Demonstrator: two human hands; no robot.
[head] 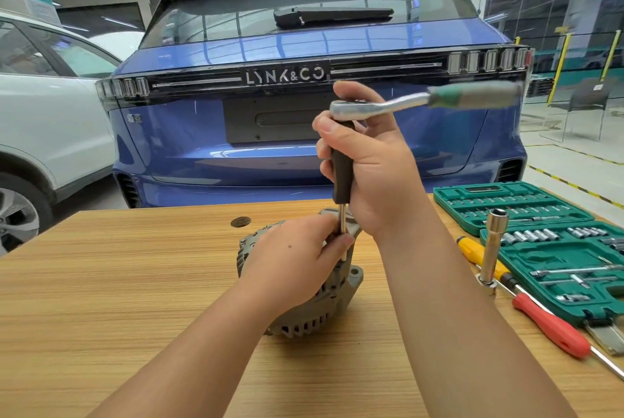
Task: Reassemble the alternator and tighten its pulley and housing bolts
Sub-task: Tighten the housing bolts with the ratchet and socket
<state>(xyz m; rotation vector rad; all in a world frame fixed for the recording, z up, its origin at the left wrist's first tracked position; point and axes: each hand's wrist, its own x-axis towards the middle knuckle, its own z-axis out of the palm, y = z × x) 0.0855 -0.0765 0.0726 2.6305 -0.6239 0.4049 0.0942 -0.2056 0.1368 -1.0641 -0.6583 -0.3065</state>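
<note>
At a wooden table (135, 282) in the lower frame, a person's left hand (293, 255) pinches a driver shaft (342, 221) over the grey alternator (324, 302) at centre, while the right hand (368, 161) grips its black handle (341, 174) under a ratchet (388, 105); a green socket set (540, 232) lies at right

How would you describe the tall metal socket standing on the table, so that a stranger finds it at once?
Start at the open green plastic socket case on the right side of the wooden table. Just left of its front tray, a tall shiny metal socket stands upright, unlike the yellow-handled screwdriver and red-handled screwdriver lying beside it.
</note>
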